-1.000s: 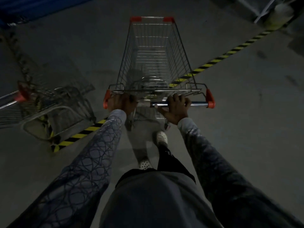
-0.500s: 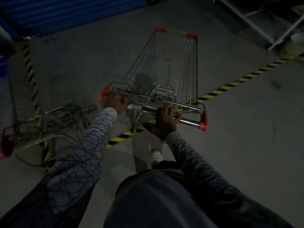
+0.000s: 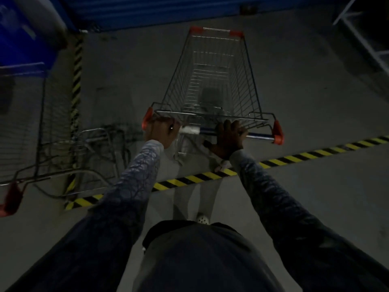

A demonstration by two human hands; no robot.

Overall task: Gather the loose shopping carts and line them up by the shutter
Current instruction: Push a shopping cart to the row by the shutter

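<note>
Swung round since a moment ago, the shopping cart (image 3: 212, 81) now points straight at the blue shutter (image 3: 147, 11) and stands beyond the striped floor tape (image 3: 294, 158). Grey floor shows through its wire basket, and red caps mark its corners. The left hand (image 3: 163, 131) grips the left end of the handle bar (image 3: 259, 135); the right hand (image 3: 229, 137) curls over it right of middle. A second cart (image 3: 25, 123) stands off to the left.

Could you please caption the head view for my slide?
Left hand and right hand hold the shopping cart facing the blue shutter.
</note>
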